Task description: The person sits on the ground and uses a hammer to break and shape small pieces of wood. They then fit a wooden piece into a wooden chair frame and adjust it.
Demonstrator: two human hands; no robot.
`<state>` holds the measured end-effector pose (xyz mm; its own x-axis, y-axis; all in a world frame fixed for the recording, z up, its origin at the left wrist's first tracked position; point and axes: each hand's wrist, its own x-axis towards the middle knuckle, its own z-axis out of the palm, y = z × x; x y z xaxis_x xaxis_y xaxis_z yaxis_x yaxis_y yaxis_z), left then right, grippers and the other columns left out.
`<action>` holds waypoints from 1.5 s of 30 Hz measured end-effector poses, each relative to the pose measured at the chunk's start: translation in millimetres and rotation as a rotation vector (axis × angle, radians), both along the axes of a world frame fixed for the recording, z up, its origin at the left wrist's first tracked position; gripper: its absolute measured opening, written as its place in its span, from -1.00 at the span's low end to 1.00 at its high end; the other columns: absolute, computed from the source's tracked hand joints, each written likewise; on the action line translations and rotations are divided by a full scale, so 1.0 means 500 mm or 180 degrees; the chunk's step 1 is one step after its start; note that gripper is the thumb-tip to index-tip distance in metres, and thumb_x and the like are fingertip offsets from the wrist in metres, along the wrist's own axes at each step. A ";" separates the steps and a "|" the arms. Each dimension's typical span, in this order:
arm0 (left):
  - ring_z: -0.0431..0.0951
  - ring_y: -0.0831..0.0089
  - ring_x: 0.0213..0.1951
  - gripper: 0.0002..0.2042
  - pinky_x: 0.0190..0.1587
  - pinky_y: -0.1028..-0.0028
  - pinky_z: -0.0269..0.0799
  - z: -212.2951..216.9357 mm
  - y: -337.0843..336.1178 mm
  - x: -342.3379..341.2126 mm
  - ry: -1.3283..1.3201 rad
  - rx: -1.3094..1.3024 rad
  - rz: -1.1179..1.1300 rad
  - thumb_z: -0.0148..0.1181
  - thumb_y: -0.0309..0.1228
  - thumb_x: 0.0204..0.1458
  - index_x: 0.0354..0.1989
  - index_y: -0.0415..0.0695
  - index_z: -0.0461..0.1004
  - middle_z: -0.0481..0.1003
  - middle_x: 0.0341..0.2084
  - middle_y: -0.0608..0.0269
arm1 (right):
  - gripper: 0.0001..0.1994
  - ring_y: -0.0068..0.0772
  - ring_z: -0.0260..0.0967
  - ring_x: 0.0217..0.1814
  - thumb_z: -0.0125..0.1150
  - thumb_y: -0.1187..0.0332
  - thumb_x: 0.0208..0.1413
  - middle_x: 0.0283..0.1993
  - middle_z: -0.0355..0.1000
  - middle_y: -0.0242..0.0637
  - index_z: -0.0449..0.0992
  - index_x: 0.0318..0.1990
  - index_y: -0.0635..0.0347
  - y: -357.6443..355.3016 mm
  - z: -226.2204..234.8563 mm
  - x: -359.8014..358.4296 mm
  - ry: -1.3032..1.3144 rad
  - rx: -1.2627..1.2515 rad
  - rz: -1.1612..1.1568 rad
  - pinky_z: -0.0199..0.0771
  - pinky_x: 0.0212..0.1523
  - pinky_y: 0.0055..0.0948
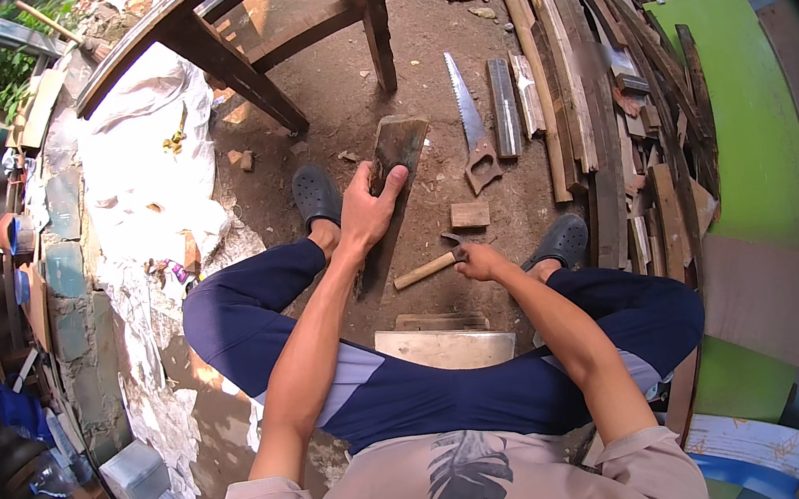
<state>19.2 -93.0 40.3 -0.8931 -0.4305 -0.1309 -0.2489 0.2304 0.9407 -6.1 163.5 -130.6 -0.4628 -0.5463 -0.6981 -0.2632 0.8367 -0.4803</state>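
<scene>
My left hand (369, 208) is closed around the edge of a dark, weathered wooden board (402, 138), which is tilted with its far end pointing ahead. My right hand (484, 262) grips a hammer (425, 270) at its head end, low over the dirt floor. The hammer's wooden handle points left, toward the board. Just beyond the hammer lies a small wooden block (470, 215). A handsaw (470, 124) with a wooden grip rests on the ground ahead of my right hand. Between my legs is a pale flat board (448, 346).
A wooden frame with legs (276, 39) stands ahead on the left. White sheeting (149, 151) covers ground at left. Metal channel (504, 106) and long timber strips (564, 76) lie right of the saw. A green panel (751, 122) is farther right. Clogs (560, 240) cover my feet.
</scene>
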 end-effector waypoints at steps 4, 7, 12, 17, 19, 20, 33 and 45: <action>0.53 0.32 -0.22 -0.25 -0.11 0.38 0.40 0.008 -0.022 0.014 0.0137 -0.0140 0.0310 0.12 0.28 0.00 -0.07 -0.32 0.39 0.54 -0.26 0.01 | -0.48 -0.01 0.39 0.14 0.27 0.01 0.00 0.04 0.46 0.09 0.52 -0.01 0.26 -0.047 -0.120 0.094 -0.0613 0.0335 -0.0185 0.36 0.14 -0.26; 0.54 0.34 -0.24 -0.28 -0.12 0.42 0.41 0.033 -0.019 0.007 0.0242 -0.0184 0.0503 0.12 0.25 0.03 -0.05 -0.30 0.38 0.57 -0.30 0.10 | -0.54 -0.10 0.44 0.03 0.20 0.02 0.10 -0.05 0.51 -0.05 0.50 -0.05 0.25 -0.070 -0.191 0.148 -0.1014 0.0318 -0.1716 0.42 0.02 -0.15; 0.55 0.39 -0.24 -0.33 -0.14 0.43 0.43 0.033 -0.033 -0.013 0.0409 0.0546 0.0602 0.04 0.22 0.10 -0.08 -0.30 0.36 0.58 -0.32 0.09 | -0.57 -0.21 0.46 -0.18 0.09 -0.03 0.21 -0.16 0.49 -0.21 0.46 -0.05 0.17 -0.119 -0.229 0.150 -0.2673 0.0352 -0.3874 0.49 -0.20 -0.05; 0.52 0.51 -0.35 -0.42 -0.26 0.49 0.42 0.065 -0.040 -0.040 0.0311 0.1282 0.0498 -0.09 0.16 0.20 -0.13 -0.24 0.36 0.58 -0.38 0.07 | -0.51 -0.16 0.47 -0.19 0.09 -0.10 0.19 -0.20 0.50 -0.16 0.46 -0.06 0.19 -0.129 -0.269 0.132 -0.2661 0.0738 -0.3973 0.53 -0.19 -0.04; 0.50 0.52 -0.42 -0.44 -0.32 0.50 0.40 0.065 -0.045 -0.044 0.0163 0.1428 0.0588 -0.16 0.14 0.23 -0.15 -0.22 0.37 0.58 -0.41 0.05 | -0.56 -0.22 0.49 -0.35 0.12 -0.08 0.19 -0.34 0.51 -0.21 0.48 -0.17 0.16 -0.133 -0.262 0.136 -0.2464 0.0908 -0.3950 0.50 -0.26 -0.08; 0.49 0.52 -0.44 -0.45 -0.33 0.51 0.40 0.064 -0.047 -0.048 0.0112 0.1544 0.0674 -0.17 0.13 0.23 -0.16 -0.22 0.36 0.58 -0.41 0.05 | -0.58 -0.23 0.49 -0.38 0.14 -0.06 0.18 -0.36 0.51 -0.22 0.48 -0.19 0.17 -0.136 -0.259 0.132 -0.2341 0.0913 -0.3897 0.52 -0.29 -0.10; 0.49 0.51 -0.43 -0.52 -0.31 0.47 0.41 0.080 -0.051 -0.053 0.0119 0.1593 0.1168 -0.15 0.01 0.23 -0.25 -0.23 0.43 0.57 -0.43 0.09 | -0.48 -0.24 0.48 -0.40 -0.07 -0.07 0.22 -0.30 0.48 -0.14 0.42 -0.04 0.27 -0.108 -0.170 0.140 -0.2311 0.0088 -0.4620 0.57 -0.39 -0.13; 0.42 0.54 -0.32 -0.52 -0.19 0.54 0.34 0.128 -0.074 -0.058 0.0948 0.1175 0.1286 0.09 0.01 0.17 -0.15 -0.26 0.45 0.47 -0.35 0.29 | -0.86 -0.34 0.36 -0.54 0.04 0.29 0.18 -0.46 0.37 -0.23 0.40 -0.21 0.13 0.065 -0.038 -0.047 -0.3086 -0.0426 -0.3762 0.48 -0.52 -0.41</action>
<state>-9.9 -129.9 104.4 -0.6903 -0.7157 -0.1060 0.0368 -0.1810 0.9828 -29.6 196.2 -149.8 -0.0743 -0.2865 -0.9552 0.9491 0.2736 -0.1559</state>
